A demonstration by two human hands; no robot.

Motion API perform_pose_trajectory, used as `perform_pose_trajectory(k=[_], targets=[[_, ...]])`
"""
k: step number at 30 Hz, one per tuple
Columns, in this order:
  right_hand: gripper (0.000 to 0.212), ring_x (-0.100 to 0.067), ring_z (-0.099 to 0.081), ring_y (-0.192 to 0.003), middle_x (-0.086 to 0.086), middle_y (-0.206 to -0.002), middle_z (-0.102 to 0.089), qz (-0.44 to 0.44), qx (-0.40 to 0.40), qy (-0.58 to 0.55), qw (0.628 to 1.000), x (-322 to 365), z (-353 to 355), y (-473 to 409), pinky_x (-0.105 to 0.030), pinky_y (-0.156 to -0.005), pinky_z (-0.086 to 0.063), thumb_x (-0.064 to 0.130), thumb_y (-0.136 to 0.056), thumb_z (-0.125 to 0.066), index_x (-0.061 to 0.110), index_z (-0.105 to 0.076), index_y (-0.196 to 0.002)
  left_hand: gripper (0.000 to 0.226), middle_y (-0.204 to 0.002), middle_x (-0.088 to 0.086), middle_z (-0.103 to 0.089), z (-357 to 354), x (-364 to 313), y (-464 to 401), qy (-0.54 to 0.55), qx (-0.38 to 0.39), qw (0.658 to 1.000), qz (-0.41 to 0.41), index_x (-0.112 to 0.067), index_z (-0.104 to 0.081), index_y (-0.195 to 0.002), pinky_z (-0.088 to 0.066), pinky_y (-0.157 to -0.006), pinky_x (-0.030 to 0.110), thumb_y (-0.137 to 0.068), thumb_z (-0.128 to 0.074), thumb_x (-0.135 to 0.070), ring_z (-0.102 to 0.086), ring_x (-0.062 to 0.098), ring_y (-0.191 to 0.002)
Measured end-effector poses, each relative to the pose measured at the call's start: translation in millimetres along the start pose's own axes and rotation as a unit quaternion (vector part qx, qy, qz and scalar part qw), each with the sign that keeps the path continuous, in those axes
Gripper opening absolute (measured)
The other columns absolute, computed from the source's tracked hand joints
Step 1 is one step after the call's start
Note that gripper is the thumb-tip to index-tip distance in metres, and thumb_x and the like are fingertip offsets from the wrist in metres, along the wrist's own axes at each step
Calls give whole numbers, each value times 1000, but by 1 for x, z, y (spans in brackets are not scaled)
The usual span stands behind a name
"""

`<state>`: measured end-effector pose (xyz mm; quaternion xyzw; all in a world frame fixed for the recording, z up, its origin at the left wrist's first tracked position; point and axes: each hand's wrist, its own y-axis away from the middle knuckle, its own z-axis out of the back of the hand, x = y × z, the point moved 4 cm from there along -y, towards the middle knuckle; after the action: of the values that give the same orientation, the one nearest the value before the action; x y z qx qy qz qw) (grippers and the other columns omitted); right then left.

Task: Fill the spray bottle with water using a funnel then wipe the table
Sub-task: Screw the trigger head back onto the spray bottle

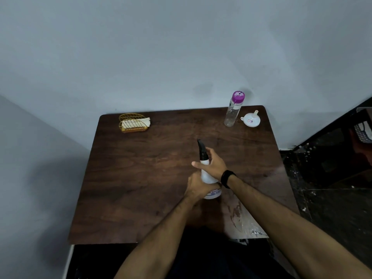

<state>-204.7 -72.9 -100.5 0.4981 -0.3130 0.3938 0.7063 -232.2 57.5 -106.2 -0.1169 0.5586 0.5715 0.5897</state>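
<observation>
A white spray bottle (208, 176) with a black trigger head stands near the middle of the dark wooden table (141, 178). My left hand (198, 187) grips its lower body. My right hand (214, 163) wraps around the bottle's neck just below the black head. A clear water bottle (232, 112) with a purple cap stands at the back right. Beside it a white funnel (251, 119) lies with its spout pointing away. A gold wire holder (132, 122) with white napkins sits at the back left.
The table stands in a corner against grey walls. A shiny wet patch (239, 216) shows on the tabletop near the front right edge. Dark speckled floor and black furniture (332, 158) lie to the right.
</observation>
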Motion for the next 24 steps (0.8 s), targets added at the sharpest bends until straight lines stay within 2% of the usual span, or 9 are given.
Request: perform_pose_trajectory(k=[2, 5, 6, 8, 9, 12, 16, 19, 24], targets=[[74, -15, -57, -111, 8, -123, -59, -13, 23, -13, 1000, -6, -4, -3, -30, -89, -46, 54, -71, -79, 25, -48, -131, 67, -104, -19, -66, -10, 3, -2, 7, 13, 1000, 20, -25, -61, -123, -45, -69, 1, -64, -90, -35, -61, -11, -90], [57, -13, -58, -112, 6, -125, -61, -23, 57, -41, 997, -7, -9, -8, -33, -96, -45, 49, -74, -79, 30, -51, -120, 95, -107, 2, -71, -19, 10, -9, 10, 13, 997, 70, -11, -66, -115, -43, -68, 2, -47, -78, -76, -68, 14, -103], [59, -13, -59, -112, 6, -125, -62, -33, 66, -54, 996, -8, -11, -11, -35, -100, -45, 47, -74, -79, 27, -52, -122, 80, -101, 1, -71, -21, 11, -8, -6, 46, 995, 83, -13, -68, -106, -43, -68, 5, -53, -77, -73, -68, 16, -101], [59, -15, -64, -101, 0, -119, -64, -52, 85, -84, 992, -7, -14, -13, -37, -100, -47, 38, -79, -79, 17, -51, -127, 33, -90, -9, -64, -17, 8, -1, -12, 51, 995, 85, -21, -63, -93, -46, -77, 15, -77, -79, -46, -67, 15, -103], [56, -15, -66, -96, -2, -116, -64, -58, 91, -87, 990, -5, -16, -12, -35, -96, -49, 34, -82, -77, 14, -51, -127, 25, -90, -11, -62, -15, 5, 2, -28, 48, 996, 68, -24, -62, -93, -46, -79, 17, -81, -79, -38, -65, 15, -106], [47, -16, -63, -98, -3, -109, -66, -75, 88, -53, 992, -1, -19, -11, -29, -88, -46, 40, -84, -73, 12, -60, -120, 49, -99, -9, -65, -13, 5, 8, -11, 49, 998, 45, -21, -68, -112, -47, -76, 19, -70, -87, -38, -65, 11, -98], [45, -16, -65, -90, -5, -105, -70, -93, 143, 5, 985, 3, -31, -10, -29, -84, -50, 47, -89, -64, 11, -64, -116, 59, -102, -5, -68, -20, 6, 11, -18, 80, 993, 85, -21, -69, -111, -54, -80, 29, -63, -86, -52, -66, 15, -97], [43, -15, -63, -75, -8, -98, -69, -125, 151, 7, 981, -2, -34, -9, -31, -78, -53, 40, -91, -64, 8, -61, -120, 53, -99, -3, -67, -26, 8, 14, 1, 80, 992, 94, -21, -69, -111, -55, -80, 31, -69, -83, -51, -66, 18, -97], [40, -15, -60, -67, -7, -82, -64, -154, 135, 4, 979, -10, -38, -5, -26, -65, -53, 31, -94, -63, 7, -56, -124, 56, -108, 4, -69, -28, 11, 21, 12, 88, 990, 111, -18, -68, -114, -52, -70, 27, -72, -79, -54, -65, 22, -99]])
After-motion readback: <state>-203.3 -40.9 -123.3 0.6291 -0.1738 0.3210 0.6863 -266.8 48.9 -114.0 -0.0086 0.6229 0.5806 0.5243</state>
